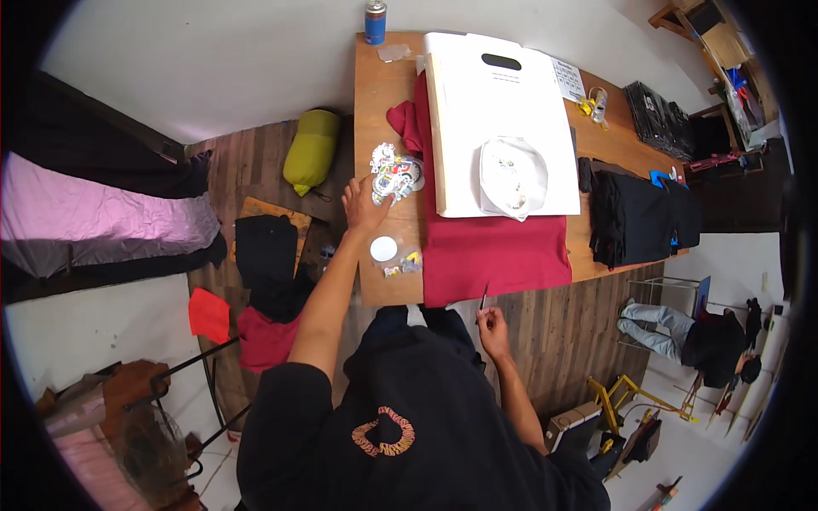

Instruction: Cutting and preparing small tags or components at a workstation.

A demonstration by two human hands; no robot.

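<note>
In the head view, left of the middle, the left hand, fingers apart, is at a loose sticker pile. Low middle, the right hand pinches a thin tool. Red cloth lies flat, no stickers showing on it.

the cloth on the table is deep crimson, and the tabletop is warm orange-brown wood. the board is white, broken by a black rounded slot; the crinkled tray is white too. the cut-out stickers mix white borders with red, black, grey and touches of yellow. a plain white disc lies near them. the slim tool is dark. the shirt is black with an orange-pink ring-shaped print, the stuffed bag yellow-green, the floor brown with plank streaks.
</note>
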